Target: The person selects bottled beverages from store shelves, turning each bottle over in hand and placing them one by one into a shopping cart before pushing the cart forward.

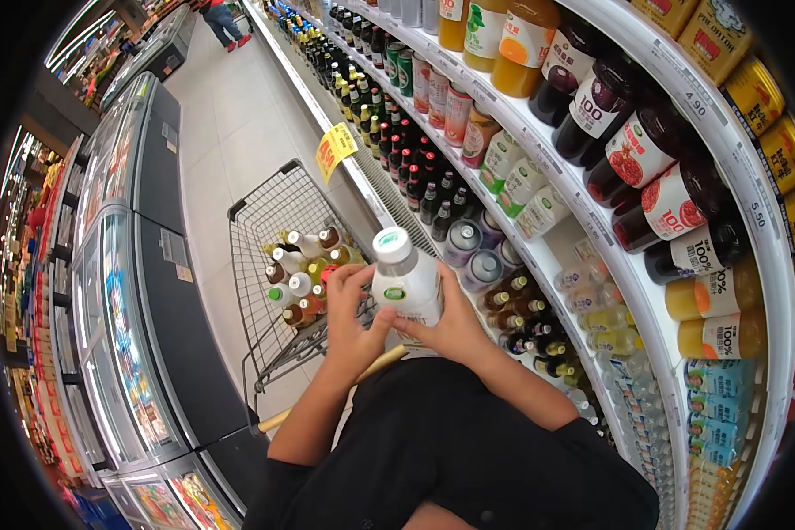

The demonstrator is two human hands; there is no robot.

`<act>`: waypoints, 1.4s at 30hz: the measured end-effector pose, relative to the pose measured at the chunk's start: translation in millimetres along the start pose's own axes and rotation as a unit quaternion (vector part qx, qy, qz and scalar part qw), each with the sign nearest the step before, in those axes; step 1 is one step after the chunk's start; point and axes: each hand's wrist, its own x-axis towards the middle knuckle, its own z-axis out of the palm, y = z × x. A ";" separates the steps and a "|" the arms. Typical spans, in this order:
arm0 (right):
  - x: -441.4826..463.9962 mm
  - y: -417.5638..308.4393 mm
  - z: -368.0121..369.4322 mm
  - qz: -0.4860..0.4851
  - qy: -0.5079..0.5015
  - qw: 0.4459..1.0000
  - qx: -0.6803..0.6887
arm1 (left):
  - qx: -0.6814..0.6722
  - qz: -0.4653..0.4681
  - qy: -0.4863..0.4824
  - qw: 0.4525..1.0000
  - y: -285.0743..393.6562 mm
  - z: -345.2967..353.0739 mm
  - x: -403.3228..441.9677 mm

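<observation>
A white bottle (pixel 408 284) with a white cap and a small green oval label is held upright in front of my chest. My left hand (pixel 355 309) grips its left side, thumb across the lower front. On the other side, my right hand (pixel 455 309) wraps the bottle with its thumb near the base. Beyond my left hand, a wire shopping cart (pixel 258 216) holds several bottles (pixel 302 276) with white, green and brown caps. The cart's yellowish handle (pixel 278 420) runs below my left forearm.
Drink shelves (pixel 539 106) curve along the right, packed with juice bottles (pixel 671 205), cans and beer bottles. A yellow price tag (pixel 336 152) juts over the aisle. Chest freezers (pixel 155 256) line the left. A person (pixel 221 19) stands far down the aisle (pixel 225 97).
</observation>
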 end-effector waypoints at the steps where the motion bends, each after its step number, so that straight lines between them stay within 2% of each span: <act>1: -0.6 -7.5 -0.5 -0.027 -0.020 0.998 -0.044 | 0.005 -0.024 -0.020 1.000 14.9 -18.0 7.2; 2: -1.0 -14.3 -0.9 -0.053 -0.038 0.994 -0.087 | 0.011 -0.047 -0.040 0.998 25.1 -32.2 13.3; 3: -1.4 -18.5 -1.0 -0.059 -0.064 0.990 -0.107 | -0.031 -0.027 -0.034 0.999 27.3 -40.5 17.2; 4: -0.7 -16.4 -0.1 -0.060 -0.064 0.990 -0.106 | -0.122 -0.059 -0.003 0.991 31.6 -41.8 14.9; 6: 0.4 -10.2 1.8 -0.213 -0.122 0.956 -0.162 | 0.011 -0.022 -0.100 0.995 52.1 -68.6 19.9; 7: -1.2 -10.5 4.8 -0.205 -0.127 0.964 -0.111 | 0.012 -0.020 -0.102 0.995 56.2 -76.6 21.7; 9: -1.5 -5.8 8.1 -0.242 -0.131 0.957 -0.097 | 0.055 0.069 -0.209 0.974 62.6 -87.6 23.7; 10: -1.7 -4.0 8.7 -0.278 -0.138 0.947 -0.083 | 0.056 0.070 -0.210 0.974 69.5 -93.1 24.7; 12: -3.0 -2.6 8.9 -0.278 -0.144 0.947 -0.075 | 0.058 0.062 -0.283 0.955 80.7 -101.8 24.6; 15: -3.5 0.7 10.3 -0.289 -0.141 0.945 -0.058 | 0.048 0.065 -0.274 0.958 80.9 -103.5 19.9; 21: -5.6 -2.5 12.9 -0.266 -0.142 0.947 -0.109 | 0.058 0.061 -0.247 0.965 74.7 -102.1 14.7; 23: -4.0 -7.0 11.7 -0.226 -0.143 0.946 -0.181 | 0.062 0.060 -0.237 0.968 69.3 -104.5 18.0; 26: -3.4 -1.3 14.1 -0.180 -0.117 0.957 -0.197 | 0.088 0.055 -0.236 0.966 58.1 -110.3 24.0; 30: -6.6 23.1 19.2 -0.123 -0.115 0.955 -0.244 | 0.085 0.035 -0.185 0.978 35.2 -120.0 35.1; 32: -9.4 32.2 23.1 -0.086 -0.161 0.949 -0.257 | 0.101 0.045 -0.130 0.985 20.0 -127.2 42.4; 34: -9.6 41.8 30.6 -0.109 -0.176 0.950 -0.235 | 0.098 0.039 -0.116 0.988 6.4 -134.8 49.6; 36: -8.6 42.6 37.1 -0.132 -0.189 0.950 -0.212 | 0.108 -0.029 -0.080 0.990 -7.4 -141.5 58.0; 38: -9.6 38.6 43.6 -0.060 -0.238 0.954 -0.172 | 0.124 0.001 -0.069 0.990 -39.8 -147.7 65.7; 40: -11.2 41.6 48.6 -0.074 -0.232 0.951 -0.190 | 0.100 -0.062 -0.035 0.992 -56.4 -151.1 77.7; 42: -13.6 55.6 55.4 -0.061 -0.278 0.933 -0.222 | 0.115 -0.070 -0.037 0.990 -80.2 -158.9 91.8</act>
